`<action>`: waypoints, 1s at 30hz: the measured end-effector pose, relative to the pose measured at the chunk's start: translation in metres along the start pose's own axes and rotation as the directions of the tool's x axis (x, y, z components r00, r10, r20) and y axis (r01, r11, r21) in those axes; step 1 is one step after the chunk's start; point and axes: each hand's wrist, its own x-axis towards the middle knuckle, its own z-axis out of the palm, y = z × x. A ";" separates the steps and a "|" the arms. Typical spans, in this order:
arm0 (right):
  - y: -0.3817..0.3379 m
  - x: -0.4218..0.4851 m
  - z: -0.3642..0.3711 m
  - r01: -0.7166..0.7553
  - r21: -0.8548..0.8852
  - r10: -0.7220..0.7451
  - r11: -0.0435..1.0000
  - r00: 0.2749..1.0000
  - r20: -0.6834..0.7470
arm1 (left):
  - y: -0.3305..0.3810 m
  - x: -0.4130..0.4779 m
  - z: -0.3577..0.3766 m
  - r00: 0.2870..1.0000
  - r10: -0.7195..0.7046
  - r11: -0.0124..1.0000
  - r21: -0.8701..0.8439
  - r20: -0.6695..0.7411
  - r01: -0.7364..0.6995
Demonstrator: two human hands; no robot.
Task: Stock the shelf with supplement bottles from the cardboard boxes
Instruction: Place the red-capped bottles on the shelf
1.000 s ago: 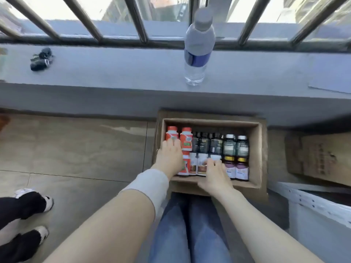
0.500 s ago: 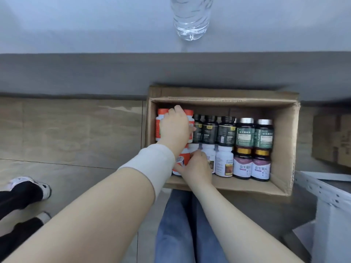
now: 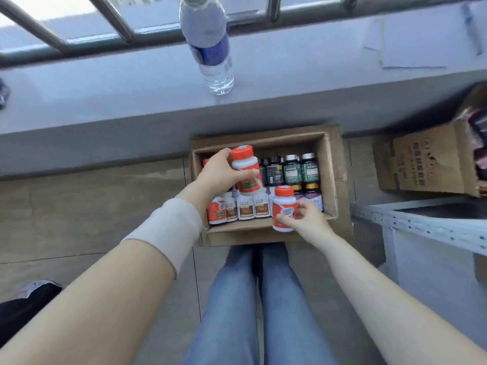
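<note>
Indoors, the cardboard box (image 3: 330, 180) is sitting on the tiled floor (image 3: 92, 206) beneath a grey window ledge (image 3: 131, 88) bearing a water bottle (image 3: 210, 48). Above the box, fingers of the left hand (image 3: 218, 175) are gripping an orange-capped bottle (image 3: 246, 171); those of the right hand (image 3: 307, 219) are pinching a second bottle (image 3: 284, 206).

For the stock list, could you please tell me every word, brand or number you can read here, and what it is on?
Nothing reads with certainty.
Raised bottle, left hand: label blurred.
Lower bottle, right hand: label blurred.
Boxed bottles in the open box: labels too small.
Side box: printed characters, blurred.
Water bottle: blue label, no legible print.
</note>
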 end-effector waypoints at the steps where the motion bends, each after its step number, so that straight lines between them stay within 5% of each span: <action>1: -0.003 -0.017 -0.008 0.017 0.049 -0.017 0.999 1.000 -0.006 | 0.011 -0.016 -0.002 0.998 0.046 0.999 -0.025 0.050 -0.044; 8: 0.008 -0.143 -0.025 0.134 0.362 -0.057 0.923 0.975 -0.216 | 0.067 -0.123 0.006 0.903 0.288 0.957 -0.137 0.319 -0.256; 15: 0.052 -0.291 -0.002 0.315 0.740 -0.029 0.594 0.928 -0.372 | 0.088 -0.235 0.039 0.758 0.388 0.918 -0.293 0.524 -0.267; 22: 0.133 -0.421 0.018 0.489 0.813 0.087 0.316 0.838 -0.538 | 0.089 -0.354 0.138 0.597 0.375 0.903 -0.133 0.709 -0.409; 30: 0.291 -0.562 0.064 0.667 0.681 0.239 0.303 0.639 -0.731 | 0.029 -0.513 0.280 0.360 0.265 0.863 -0.054 0.895 -0.502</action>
